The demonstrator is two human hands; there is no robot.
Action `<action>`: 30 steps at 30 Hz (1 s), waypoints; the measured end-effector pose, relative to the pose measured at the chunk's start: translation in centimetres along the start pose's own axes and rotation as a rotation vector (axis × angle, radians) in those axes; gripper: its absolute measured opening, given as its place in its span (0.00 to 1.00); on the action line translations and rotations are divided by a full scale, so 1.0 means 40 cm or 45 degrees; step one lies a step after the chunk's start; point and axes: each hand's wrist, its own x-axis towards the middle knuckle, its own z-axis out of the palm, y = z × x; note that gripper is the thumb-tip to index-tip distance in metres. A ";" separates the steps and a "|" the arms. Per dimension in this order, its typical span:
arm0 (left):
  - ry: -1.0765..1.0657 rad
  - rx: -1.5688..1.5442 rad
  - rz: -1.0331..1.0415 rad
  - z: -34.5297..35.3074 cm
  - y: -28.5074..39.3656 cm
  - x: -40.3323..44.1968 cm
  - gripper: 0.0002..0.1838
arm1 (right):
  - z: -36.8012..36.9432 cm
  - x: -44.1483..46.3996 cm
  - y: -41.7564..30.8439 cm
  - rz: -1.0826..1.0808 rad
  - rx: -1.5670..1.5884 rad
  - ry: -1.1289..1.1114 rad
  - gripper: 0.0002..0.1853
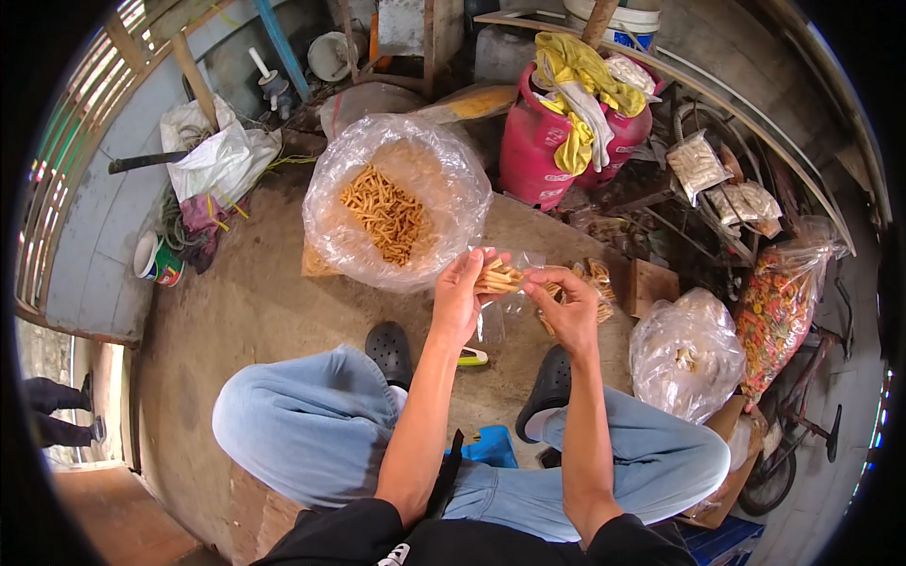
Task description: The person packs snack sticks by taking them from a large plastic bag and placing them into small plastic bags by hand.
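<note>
Between my two hands are several stick-shaped snacks [498,277], with clear plastic around their right end. My left hand [461,288] has its fingers wrapped round the left end of the snacks. On the right, my right hand [564,302] pinches the plastic near the tips of the sticks. A large clear bag [326,222] stands wide open beyond my left hand, with a heap of brown snack sticks [385,215] inside. Small filled packets [596,285] lie on the floor just beyond my right hand, partly hidden by it.
A yellow-green cutter [473,357] lies between my shoes. Right of my knees are a crumpled clear bag [687,357] and a tall bag of colourful snacks [783,307]. Pink containers [540,141] with yellow cloth stand ahead. At far left, a person's legs [61,412] show.
</note>
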 end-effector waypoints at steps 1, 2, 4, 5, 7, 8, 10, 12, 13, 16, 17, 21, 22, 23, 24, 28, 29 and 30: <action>0.024 -0.008 -0.004 -0.002 0.002 0.000 0.16 | 0.005 -0.001 0.002 -0.013 0.036 -0.003 0.09; 0.032 -0.006 0.000 -0.003 0.004 0.001 0.16 | 0.010 -0.001 0.000 -0.012 0.041 -0.010 0.09; -0.010 0.001 -0.022 -0.005 0.005 0.001 0.17 | 0.020 -0.003 -0.015 0.150 0.324 0.103 0.07; -0.001 0.002 -0.017 -0.011 0.005 0.001 0.17 | 0.023 -0.002 -0.021 0.152 0.328 0.094 0.07; -0.074 0.007 -0.089 -0.023 0.008 -0.002 0.19 | 0.028 0.004 -0.026 0.118 0.334 0.170 0.05; -0.056 -0.091 -0.144 -0.029 0.011 -0.003 0.22 | 0.031 0.005 -0.023 0.087 0.338 0.179 0.05; 0.064 -0.445 -0.164 -0.029 0.003 0.001 0.23 | 0.056 0.003 -0.002 0.020 0.241 0.241 0.05; 0.189 -0.835 -0.186 -0.021 -0.014 0.004 0.25 | 0.080 -0.002 0.001 -0.049 0.138 0.314 0.05; 0.194 -0.837 -0.179 -0.017 -0.021 0.004 0.25 | 0.097 -0.006 -0.002 -0.088 0.066 0.255 0.05; 0.079 -1.002 -0.186 -0.014 -0.041 0.003 0.24 | 0.126 -0.013 -0.024 -0.180 -0.097 0.040 0.05; 0.086 -1.005 -0.179 -0.017 -0.046 0.003 0.24 | 0.132 -0.013 -0.031 -0.238 -0.190 -0.110 0.05; 0.300 -1.016 -0.174 -0.056 -0.056 0.009 0.20 | 0.144 -0.005 -0.036 -0.418 -0.307 -0.246 0.06; 0.383 -1.007 -0.166 -0.073 -0.054 0.013 0.19 | 0.143 -0.002 -0.030 -0.418 -0.306 -0.255 0.06; 0.466 -0.995 -0.160 -0.089 -0.054 0.017 0.19 | 0.142 0.000 -0.020 -0.381 -0.254 -0.230 0.05; 0.471 -0.997 -0.152 -0.099 -0.049 0.017 0.19 | 0.145 0.005 -0.011 -0.345 -0.200 -0.207 0.05; 0.534 -1.075 -0.183 -0.105 0.001 0.002 0.19 | 0.200 0.074 0.027 0.108 -0.091 0.030 0.09; 0.581 -1.056 -0.190 -0.096 0.019 -0.003 0.19 | 0.227 0.107 0.048 0.108 -0.086 0.022 0.09; 0.627 -1.008 -0.198 -0.100 0.029 -0.002 0.23 | 0.258 0.140 0.075 0.131 -0.073 -0.011 0.09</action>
